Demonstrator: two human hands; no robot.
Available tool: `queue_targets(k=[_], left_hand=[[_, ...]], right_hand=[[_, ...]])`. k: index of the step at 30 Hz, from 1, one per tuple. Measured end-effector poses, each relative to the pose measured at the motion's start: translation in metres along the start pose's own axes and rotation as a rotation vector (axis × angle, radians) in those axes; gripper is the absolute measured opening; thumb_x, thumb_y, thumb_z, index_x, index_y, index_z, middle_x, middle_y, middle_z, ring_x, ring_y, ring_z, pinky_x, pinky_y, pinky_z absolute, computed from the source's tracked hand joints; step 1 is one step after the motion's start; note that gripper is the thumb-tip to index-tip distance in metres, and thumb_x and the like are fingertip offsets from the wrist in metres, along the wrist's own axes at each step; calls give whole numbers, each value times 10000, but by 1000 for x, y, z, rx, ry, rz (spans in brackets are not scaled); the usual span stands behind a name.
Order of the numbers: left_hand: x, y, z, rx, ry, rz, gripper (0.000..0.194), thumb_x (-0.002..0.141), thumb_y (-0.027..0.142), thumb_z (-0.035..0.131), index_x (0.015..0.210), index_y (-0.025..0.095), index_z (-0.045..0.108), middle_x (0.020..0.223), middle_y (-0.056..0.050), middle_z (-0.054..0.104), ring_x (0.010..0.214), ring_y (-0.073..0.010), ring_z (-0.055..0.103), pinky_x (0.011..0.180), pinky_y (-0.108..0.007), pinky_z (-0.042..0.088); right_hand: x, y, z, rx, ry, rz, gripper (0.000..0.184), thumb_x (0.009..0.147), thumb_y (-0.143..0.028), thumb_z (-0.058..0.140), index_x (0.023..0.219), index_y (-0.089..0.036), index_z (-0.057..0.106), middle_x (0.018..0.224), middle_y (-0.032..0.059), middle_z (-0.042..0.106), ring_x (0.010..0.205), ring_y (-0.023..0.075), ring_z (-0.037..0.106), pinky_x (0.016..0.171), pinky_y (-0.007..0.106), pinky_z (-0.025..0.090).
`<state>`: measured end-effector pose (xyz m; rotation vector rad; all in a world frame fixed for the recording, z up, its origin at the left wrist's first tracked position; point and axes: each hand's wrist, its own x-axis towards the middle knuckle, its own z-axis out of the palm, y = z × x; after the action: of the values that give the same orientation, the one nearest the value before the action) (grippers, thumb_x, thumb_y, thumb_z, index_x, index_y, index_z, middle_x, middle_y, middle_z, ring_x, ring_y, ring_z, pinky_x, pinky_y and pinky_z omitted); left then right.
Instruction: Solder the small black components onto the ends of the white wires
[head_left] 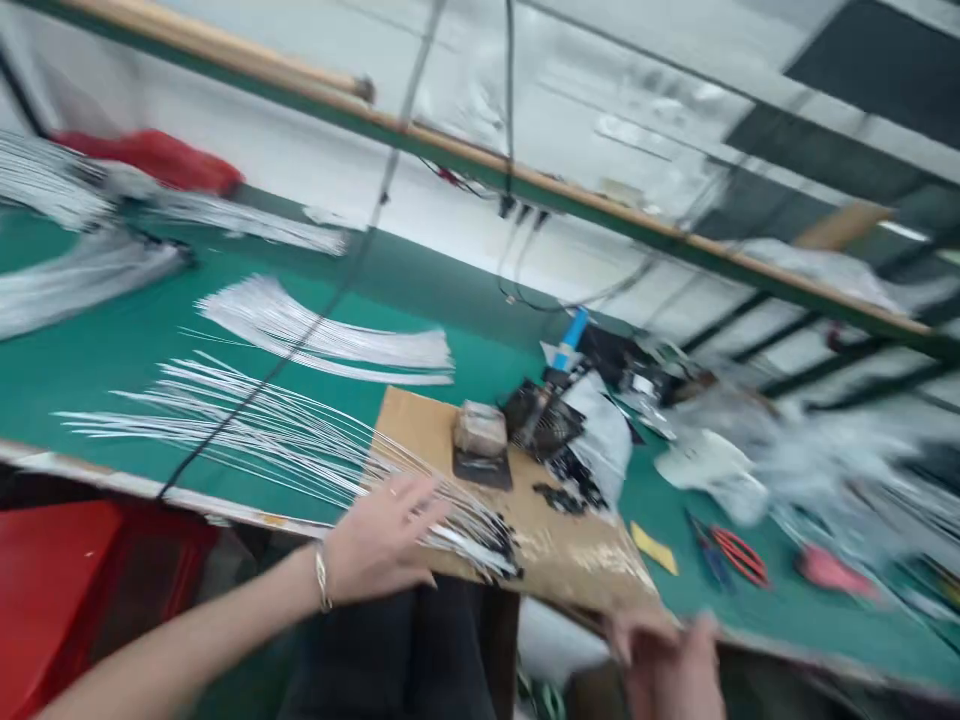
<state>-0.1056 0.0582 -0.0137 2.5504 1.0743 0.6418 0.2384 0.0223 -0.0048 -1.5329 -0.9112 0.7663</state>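
Note:
My left hand [390,535], with a bracelet at the wrist, is open with fingers spread. It is over a loose bundle of thin white wires [247,425], beside their dark-tipped ends; whether it touches them I cannot tell. The wires run from the green table onto a brown cardboard sheet [540,545]. On the sheet sit a small tape-wrapped block [481,430] on a dark base and several small black parts [574,485]. Near the sheet's front right corner is my right hand [667,660], smeared by motion, its grip unclear.
Another white wire bundle [330,335] lies farther back, with more bundles [82,275] at the left. Red-handled pliers [739,555], a yellow piece [654,548] and plastic bags [817,480] are on the right. A shelf rail [450,150] crosses above; a red stool [56,600] stands at lower left.

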Motion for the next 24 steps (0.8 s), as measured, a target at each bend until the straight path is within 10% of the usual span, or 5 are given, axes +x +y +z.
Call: queue_targets(k=[3,9,17,24], left_hand=[[26,-40,-14,101,-22,91,879,948,655,653,1603,120,414,1688,-264,357,1579,-433,301,1288,-622,257],[77,-62,13,266,-78,258,1100,876,888,456,1554,22,466,1570,-283,508,1453,-421,474,1249,-549,301],[78,-48,12,401,-114,308,727,1029,630,505,1427,27,591,1285,-203,665,1120,-338,596,971,-443,454],[82,-43,15,476,-111,274,377,1053,341,589,1296,67,674,1194,-173,681,1067,-325,586,902,-424,431]], right_hand=[[17,-3,22,192,197,-3,669,940,-751,438,510,-275,628,487,53,597,474,207,567,561,381,533],[10,19,85,362,286,-56,501,982,-602,447,1050,-217,760,1193,129,793,1191,279,737,1153,511,520],[-3,23,143,318,138,-76,685,1058,-579,354,1443,-59,578,1510,189,630,1412,225,609,1265,461,400],[3,25,136,197,88,-126,732,1073,-649,272,1413,-93,607,1488,208,643,1395,267,624,1247,495,440]])
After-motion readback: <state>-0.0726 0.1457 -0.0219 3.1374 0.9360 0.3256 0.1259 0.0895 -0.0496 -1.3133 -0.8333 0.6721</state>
